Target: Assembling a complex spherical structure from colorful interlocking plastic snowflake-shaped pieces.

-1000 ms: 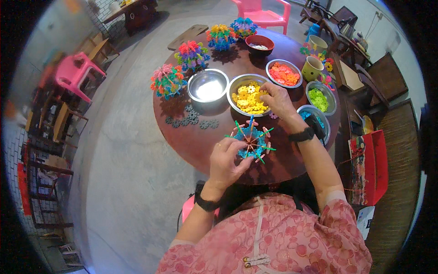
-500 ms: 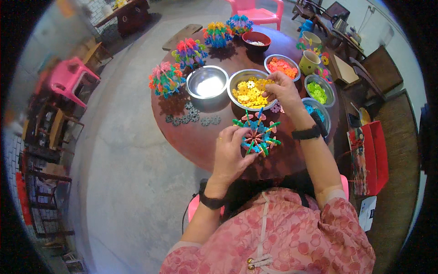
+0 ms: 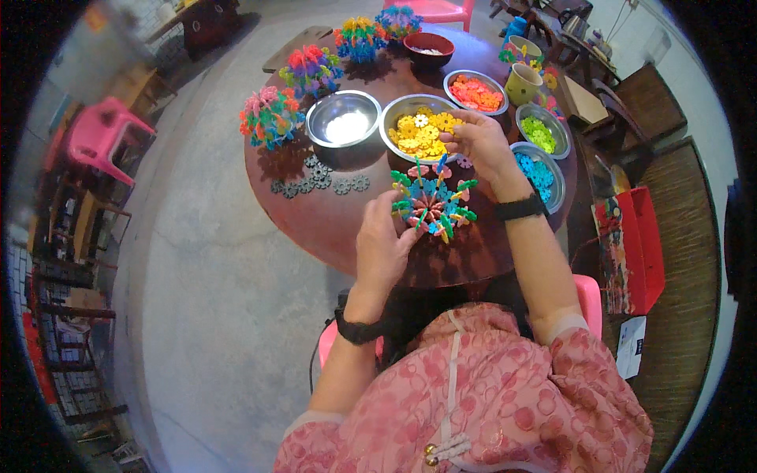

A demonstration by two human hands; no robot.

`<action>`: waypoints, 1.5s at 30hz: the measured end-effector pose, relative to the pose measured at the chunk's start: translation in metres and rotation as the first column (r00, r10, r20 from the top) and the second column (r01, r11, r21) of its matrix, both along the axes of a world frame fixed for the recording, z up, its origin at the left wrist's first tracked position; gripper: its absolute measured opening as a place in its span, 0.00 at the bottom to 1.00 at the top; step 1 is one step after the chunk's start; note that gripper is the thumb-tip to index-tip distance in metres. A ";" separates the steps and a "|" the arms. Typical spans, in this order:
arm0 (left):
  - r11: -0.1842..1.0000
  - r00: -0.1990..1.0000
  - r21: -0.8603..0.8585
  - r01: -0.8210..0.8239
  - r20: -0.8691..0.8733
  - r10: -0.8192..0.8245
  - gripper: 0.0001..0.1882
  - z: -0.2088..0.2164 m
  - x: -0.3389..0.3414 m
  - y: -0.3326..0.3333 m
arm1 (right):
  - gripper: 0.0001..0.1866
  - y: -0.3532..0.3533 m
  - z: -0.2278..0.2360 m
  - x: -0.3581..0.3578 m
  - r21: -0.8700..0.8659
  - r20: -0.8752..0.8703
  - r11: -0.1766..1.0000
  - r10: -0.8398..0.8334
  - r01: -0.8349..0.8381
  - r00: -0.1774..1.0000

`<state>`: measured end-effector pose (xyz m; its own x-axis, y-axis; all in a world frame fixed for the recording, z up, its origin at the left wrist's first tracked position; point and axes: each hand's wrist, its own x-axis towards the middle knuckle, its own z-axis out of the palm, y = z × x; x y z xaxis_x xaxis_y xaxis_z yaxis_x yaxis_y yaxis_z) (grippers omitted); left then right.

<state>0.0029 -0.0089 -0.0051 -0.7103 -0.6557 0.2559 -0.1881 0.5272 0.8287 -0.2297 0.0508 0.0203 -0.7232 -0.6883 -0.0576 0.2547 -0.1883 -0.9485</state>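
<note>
My left hand [image 3: 382, 243] grips the left side of a half-built round model [image 3: 432, 203] made of interlocking flower-shaped plastic pieces in blue, green, pink and yellow. Red pieces form its centre, and it is held near the table's front edge. Over the right rim of a metal bowl [image 3: 383, 135] is my right hand [image 3: 482, 150], thumb and fingers pinched together. What sits between those fingertips, if anything, blends with the yellow flower-shaped pieces [image 3: 422, 134] in the bowl behind them.
Round brown table [image 3: 315, 229] holds an unfilled metal bowl [image 3: 314, 135], bowls of orange [image 3: 475, 93], green [image 3: 541, 134] and blue pieces [image 3: 536, 177], and loose grey pieces [image 3: 311, 180]. Finished colourful balls [image 3: 270, 118] line the far left. Cups [image 3: 523, 83] stand at right.
The view has shifted, so the table sits higher and further left. The model is turned slightly in my left hand, whose fingers lie less over its top. My right hand stays by the yellow pieces.
</note>
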 end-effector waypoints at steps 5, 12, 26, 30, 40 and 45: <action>0.999 1.000 -0.053 0.014 -0.004 -0.015 0.26 0.004 -0.001 -0.001 | 0.19 0.010 0.002 0.004 -0.011 -0.043 0.997 0.072 -0.072 0.996; 0.996 0.998 0.067 0.060 0.022 -0.061 0.26 -0.005 0.001 -0.010 | 0.13 0.039 0.027 0.041 0.050 -0.115 0.978 0.207 -0.203 0.972; 0.988 0.999 0.151 0.000 -0.039 0.006 0.17 0.011 -0.001 -0.001 | 0.09 0.065 0.022 0.039 -0.134 0.062 0.978 0.166 -0.157 0.984; 0.999 0.997 0.046 -0.014 -0.078 0.017 0.16 -0.001 -0.002 -0.005 | 0.08 0.061 0.030 0.059 0.057 -0.135 0.979 0.202 -0.196 0.970; 0.995 0.979 -0.080 -0.056 -0.200 0.039 0.13 0.003 -0.003 0.011 | 0.15 0.062 0.034 0.078 0.192 -0.503 0.981 0.107 -0.010 0.857; 0.997 0.991 -0.076 0.021 -0.132 -0.031 0.09 0.009 -0.005 0.019 | 0.14 0.065 0.034 0.070 0.233 -0.513 0.971 0.169 -0.052 0.842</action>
<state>-0.0024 0.0106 0.0043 -0.6833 -0.6129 0.3968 -0.0637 0.5915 0.8038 -0.1600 0.1162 0.0545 -0.6036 -0.7805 0.1626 -0.2852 0.0209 -0.9582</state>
